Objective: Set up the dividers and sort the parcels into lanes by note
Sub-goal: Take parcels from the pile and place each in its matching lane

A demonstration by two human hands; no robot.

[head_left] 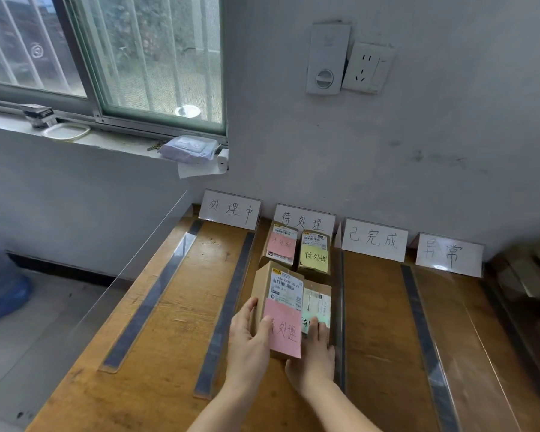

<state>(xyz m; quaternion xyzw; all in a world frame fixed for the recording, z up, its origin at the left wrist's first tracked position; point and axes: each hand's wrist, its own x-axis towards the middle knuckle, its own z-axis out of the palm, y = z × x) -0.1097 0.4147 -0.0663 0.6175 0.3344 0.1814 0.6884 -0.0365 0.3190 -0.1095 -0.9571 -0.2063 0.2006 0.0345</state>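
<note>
Wooden table (181,294), 待处理 sign (304,220), 待处理 parcel (281,307)

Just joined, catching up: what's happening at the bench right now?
A person is sorting parcels. The left hand grips the near pink-note parcel, marked 待处理, and the right hand touches its near right corner, in the lane below the 待处理 sign. The far pink-note parcel, yellow-note parcel and green-note parcel already lie in that lane. Clear dividers stand between lanes.

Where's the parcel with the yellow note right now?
Head view: the yellow-note parcel sits at the back right of the second lane from the left, just below the lane sign, beside a pink-note parcel on its left.
</note>
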